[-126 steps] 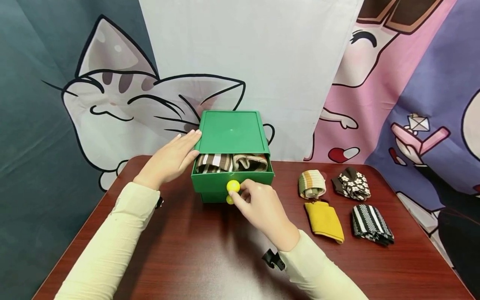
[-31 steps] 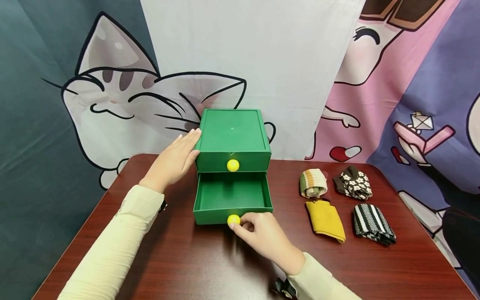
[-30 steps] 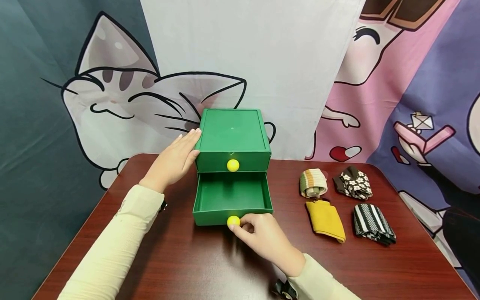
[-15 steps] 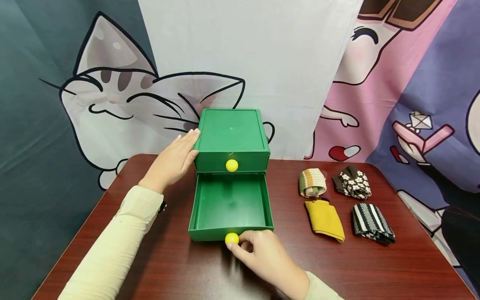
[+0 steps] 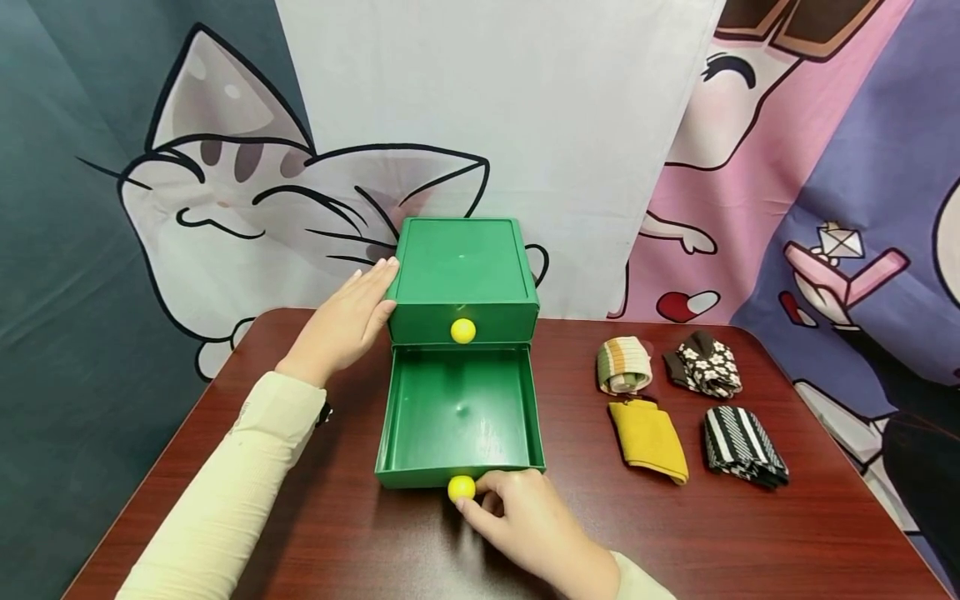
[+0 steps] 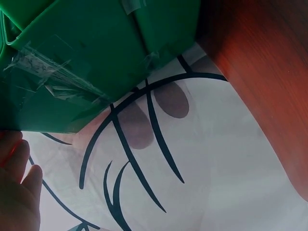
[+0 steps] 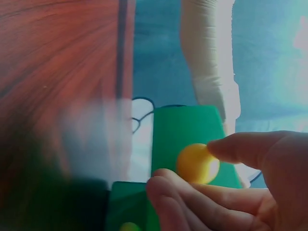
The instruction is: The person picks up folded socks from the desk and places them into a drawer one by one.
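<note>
Knob [image 5: 461, 487], one of two yellow balls, pinched by my right hand [image 5: 528, 525], green plastic drawer [image 5: 459, 417] beyond, straight-fingered left hand [image 5: 337, 333] against green cabinet [image 5: 462, 267], four folded cloths [image 5: 648, 442] rightward, clear tape [image 6: 43, 72] only in left wrist view

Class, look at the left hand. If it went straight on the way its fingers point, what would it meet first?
Most likely the green box: the left hand slants toward its near side and seems to touch it, though exact depth is unclear.
</note>
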Demonstrator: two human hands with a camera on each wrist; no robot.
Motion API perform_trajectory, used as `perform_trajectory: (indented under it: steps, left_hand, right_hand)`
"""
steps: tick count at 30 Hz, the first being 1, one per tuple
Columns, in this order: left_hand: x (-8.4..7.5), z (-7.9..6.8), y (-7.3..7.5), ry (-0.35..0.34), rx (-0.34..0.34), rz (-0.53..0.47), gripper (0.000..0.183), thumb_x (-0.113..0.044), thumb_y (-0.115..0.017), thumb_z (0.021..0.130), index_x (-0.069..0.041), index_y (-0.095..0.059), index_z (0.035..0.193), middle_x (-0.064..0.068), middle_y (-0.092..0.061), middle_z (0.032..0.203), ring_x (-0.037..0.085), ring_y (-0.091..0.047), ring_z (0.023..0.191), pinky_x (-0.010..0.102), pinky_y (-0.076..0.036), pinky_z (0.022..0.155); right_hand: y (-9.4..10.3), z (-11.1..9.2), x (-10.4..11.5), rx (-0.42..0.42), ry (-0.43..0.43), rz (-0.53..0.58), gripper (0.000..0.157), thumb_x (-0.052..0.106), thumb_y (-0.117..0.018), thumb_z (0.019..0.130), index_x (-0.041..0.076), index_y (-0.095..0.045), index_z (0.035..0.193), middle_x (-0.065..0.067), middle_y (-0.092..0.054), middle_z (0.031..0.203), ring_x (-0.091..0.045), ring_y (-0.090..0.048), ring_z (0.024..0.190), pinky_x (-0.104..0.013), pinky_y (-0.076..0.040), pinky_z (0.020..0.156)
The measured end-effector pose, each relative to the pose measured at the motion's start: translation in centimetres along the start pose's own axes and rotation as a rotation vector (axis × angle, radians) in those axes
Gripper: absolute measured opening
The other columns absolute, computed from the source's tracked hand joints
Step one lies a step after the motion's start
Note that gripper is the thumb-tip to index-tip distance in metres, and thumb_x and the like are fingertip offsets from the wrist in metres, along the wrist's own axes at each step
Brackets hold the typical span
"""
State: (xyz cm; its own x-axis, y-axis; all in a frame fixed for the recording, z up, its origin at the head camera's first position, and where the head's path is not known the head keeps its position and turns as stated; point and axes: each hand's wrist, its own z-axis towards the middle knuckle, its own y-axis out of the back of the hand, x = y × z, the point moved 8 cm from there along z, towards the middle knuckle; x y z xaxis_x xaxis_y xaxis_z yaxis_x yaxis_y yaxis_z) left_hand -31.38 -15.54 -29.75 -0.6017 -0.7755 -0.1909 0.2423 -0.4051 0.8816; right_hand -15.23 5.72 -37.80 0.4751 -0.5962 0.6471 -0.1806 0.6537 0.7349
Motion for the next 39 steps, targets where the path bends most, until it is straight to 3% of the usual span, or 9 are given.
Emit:
perform_trajectory:
  steps: [4,9,16,18,22,28,33,39]
  left_hand:
    - [0.0,0.0,-0.1,-0.005,-0.009,0.003,0.054,-0.02,-0.042,0.11,0.004,-0.03,0.157,0.017,-0.033,0.162,0.031,-0.027,0.151,0.047,-0.017,0.126]
    - [0.1,0.0,-0.1,-0.008,-0.014,0.0,0.054,-0.021,-0.042,0.11,0.004,-0.03,0.157,0.017,-0.033,0.162,0.032,-0.028,0.151,0.046,-0.016,0.126]
    - [0.3,-0.1,0.0,-0.01,-0.025,-0.002,0.055,-0.025,-0.039,0.111,0.003,-0.03,0.157,0.017,-0.034,0.162,0.032,-0.028,0.151,0.045,-0.016,0.126]
    - [0.3,-0.1,0.0,-0.012,-0.026,-0.005,0.055,-0.025,-0.039,0.111,0.003,-0.03,0.157,0.017,-0.034,0.162,0.031,-0.028,0.151,0.044,-0.015,0.126]
    - [0.2,-0.1,-0.1,-0.016,-0.023,-0.011,0.055,-0.026,-0.039,0.111,0.003,-0.03,0.157,0.017,-0.034,0.162,0.031,-0.028,0.151,0.044,-0.014,0.127]
    - [0.1,-0.1,-0.1,-0.02,-0.022,0.001,0.055,-0.027,-0.039,0.111,0.003,-0.03,0.157,0.017,-0.034,0.162,0.031,-0.028,0.151,0.045,-0.016,0.126]
    - [0.1,-0.1,0.0,-0.023,-0.029,-0.001,0.055,-0.025,-0.04,0.111,0.004,-0.031,0.157,0.017,-0.034,0.161,0.031,-0.028,0.151,0.045,-0.016,0.126]
    - [0.1,-0.1,0.0,-0.024,-0.03,0.002,0.055,-0.025,-0.04,0.111,0.003,-0.03,0.157,0.017,-0.034,0.162,0.031,-0.028,0.151,0.043,-0.015,0.126]
  right_hand:
    - [1.1,-0.3,0.4,0.027,-0.025,0.017,0.02,0.03,-0.07,0.096,0.015,-0.075,0.085,0.021,-0.059,0.066,0.008,-0.05,0.06,-0.016,-0.046,0.056]
    - [3.9,-0.9,1.1,0.017,-0.042,0.079,0.018,0.03,-0.069,0.098,0.017,-0.076,0.088,0.02,-0.065,0.074,0.006,-0.056,0.065,-0.019,-0.051,0.06]
    - [8.8,-0.6,0.4,-0.185,0.091,0.164,0.011,0.009,-0.072,0.094,0.016,-0.075,0.085,0.011,-0.067,0.071,-0.001,-0.061,0.059,-0.025,-0.055,0.052]
    - [10.0,-0.3,-0.8,-0.233,0.092,0.163,0.012,0.007,-0.072,0.094,0.015,-0.075,0.086,0.008,-0.067,0.069,-0.004,-0.061,0.057,-0.026,-0.054,0.05]
    - [12.5,0.6,-3.9,-0.307,-0.009,0.096,0.008,0.013,-0.072,0.095,0.017,-0.076,0.089,0.007,-0.067,0.069,-0.008,-0.063,0.059,-0.024,-0.052,0.051]
    - [15.5,2.2,-8.7,-0.389,-0.117,0.003,0.008,0.015,-0.072,0.096,0.009,-0.076,0.093,-0.001,-0.072,0.078,-0.008,-0.067,0.065,-0.02,-0.055,0.058]
    - [17.7,3.6,-12.7,-0.388,-0.201,-0.137,0.013,0.017,-0.069,0.096,0.007,-0.076,0.102,-0.007,-0.075,0.09,-0.014,-0.068,0.073,-0.025,-0.053,0.061]
    - [18.9,4.7,-16.7,-0.339,-0.271,-0.227,0.022,0.019,-0.064,0.098,0.001,-0.072,0.105,-0.016,-0.074,0.095,-0.028,-0.067,0.079,-0.04,-0.052,0.069]
